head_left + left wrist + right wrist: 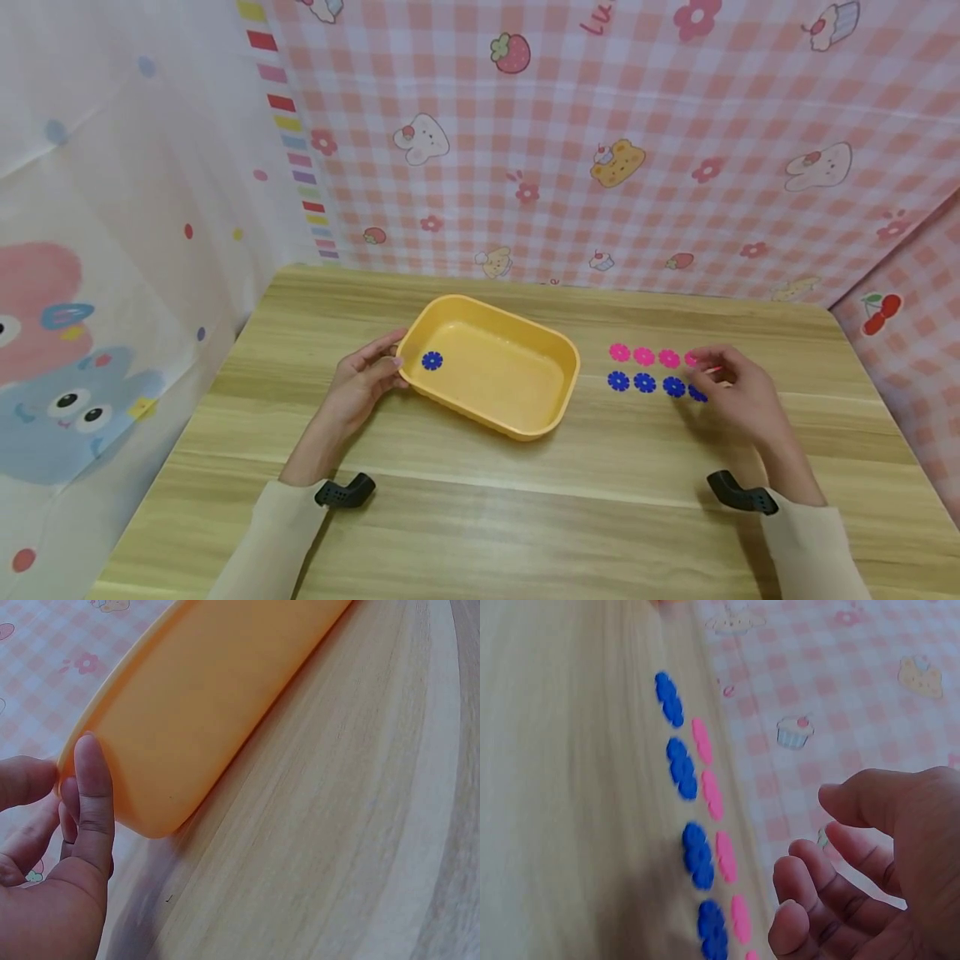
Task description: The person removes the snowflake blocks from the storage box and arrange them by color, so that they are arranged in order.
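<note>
A yellow plastic tray (491, 408) stands at an angle on the wooden table, with one blue flower-shaped disc (432, 361) inside near its left end. My left hand (365, 379) pinches the tray's left rim; in the left wrist view the thumb (93, 776) lies along the outer wall. To the right of the tray lie a row of pink flower-shaped discs (644, 357) and, nearer me, a row of blue ones (644, 382). Over the right end of both rows hovers my right hand (738, 392), partly hiding the discs there. Its fingers are loosely bent, with nothing between them in the right wrist view.
The light wooden table (480, 517) ends at the back against a pink checked cloth (465, 192) with cartoon prints. A white printed cloth (150, 208) hangs at the left, and more checked cloth (915, 367) hangs at the right.
</note>
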`<control>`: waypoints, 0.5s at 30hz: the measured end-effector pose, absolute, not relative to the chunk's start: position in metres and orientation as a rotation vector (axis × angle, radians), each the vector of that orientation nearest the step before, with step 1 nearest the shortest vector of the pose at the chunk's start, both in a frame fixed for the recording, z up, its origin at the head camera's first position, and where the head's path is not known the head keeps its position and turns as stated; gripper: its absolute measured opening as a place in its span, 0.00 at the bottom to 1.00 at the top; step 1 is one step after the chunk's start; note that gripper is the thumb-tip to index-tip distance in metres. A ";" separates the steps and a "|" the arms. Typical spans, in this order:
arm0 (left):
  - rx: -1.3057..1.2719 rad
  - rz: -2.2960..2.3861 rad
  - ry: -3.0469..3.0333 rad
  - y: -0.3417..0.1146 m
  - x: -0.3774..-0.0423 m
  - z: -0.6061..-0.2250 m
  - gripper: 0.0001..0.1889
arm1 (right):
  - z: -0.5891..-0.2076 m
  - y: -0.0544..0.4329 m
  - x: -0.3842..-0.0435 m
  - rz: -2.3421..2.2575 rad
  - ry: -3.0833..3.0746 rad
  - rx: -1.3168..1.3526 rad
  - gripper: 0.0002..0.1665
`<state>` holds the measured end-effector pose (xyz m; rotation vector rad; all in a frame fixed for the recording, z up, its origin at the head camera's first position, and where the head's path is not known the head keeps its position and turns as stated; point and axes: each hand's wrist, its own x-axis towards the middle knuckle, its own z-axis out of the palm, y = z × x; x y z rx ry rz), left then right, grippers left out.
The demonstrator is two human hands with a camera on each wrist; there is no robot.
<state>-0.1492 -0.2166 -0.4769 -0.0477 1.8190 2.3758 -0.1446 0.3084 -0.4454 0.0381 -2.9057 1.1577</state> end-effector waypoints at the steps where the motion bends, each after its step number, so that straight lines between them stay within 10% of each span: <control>1: -0.047 2.376 1.818 -0.217 -0.149 -0.477 0.29 | -0.444 0.306 -0.145 1.152 -2.903 0.058 0.24; 15: -0.047 2.385 1.814 -0.216 -0.149 -0.476 0.29 | -0.429 0.267 -0.156 1.154 -2.879 0.340 0.25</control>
